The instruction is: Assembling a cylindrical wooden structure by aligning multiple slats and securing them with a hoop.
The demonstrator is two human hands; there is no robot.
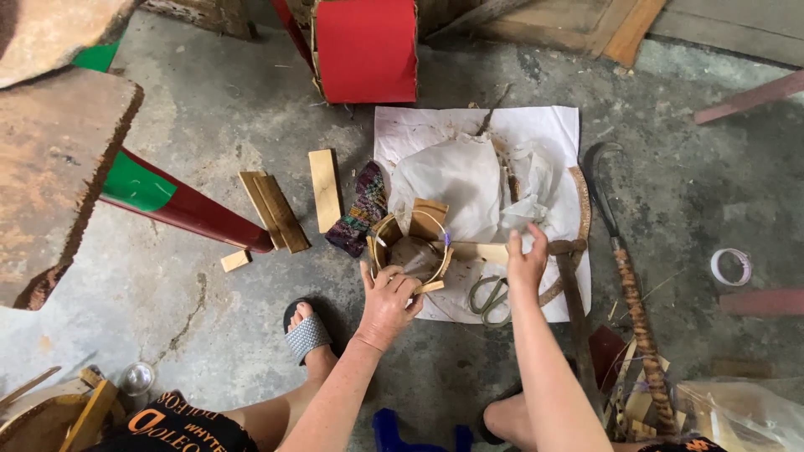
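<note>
— Counted what lay on the floor?

— Counted three loose wooden slats (289, 201) on the concrete floor (209, 125), left of the paper, plus one small wood block (235, 260) nearer the foot. One pair of scissors (489, 299), green-handled, on the white paper sheet (548, 130). One roll of tape (730, 266) far right. One long blade (615, 243) with a wrapped handle, right of the paper. One patterned cloth (362, 209), folded, at the paper's left edge.

— And the thing in hand?

— Seen as a small hoop of bent wooden strips (409, 244), round, open at the top, with a thin pale band curving over it. Sat on the near left corner of the paper, just above the sandalled foot (306, 331).

— The hands?

— Left hand (387, 301) clasped on the hoop's near rim, fingers spread over the strips. Right hand (526, 261) pinching a flat wooden strip (479, 249) jutting from the hoop's right side, fingertips closed on it.

— Materials?

— Rough pale wood, thin and flexible; crumpled white tissue (465, 180) behind; gritty grey concrete, cracked; a red box (366, 48) at the top.
</note>
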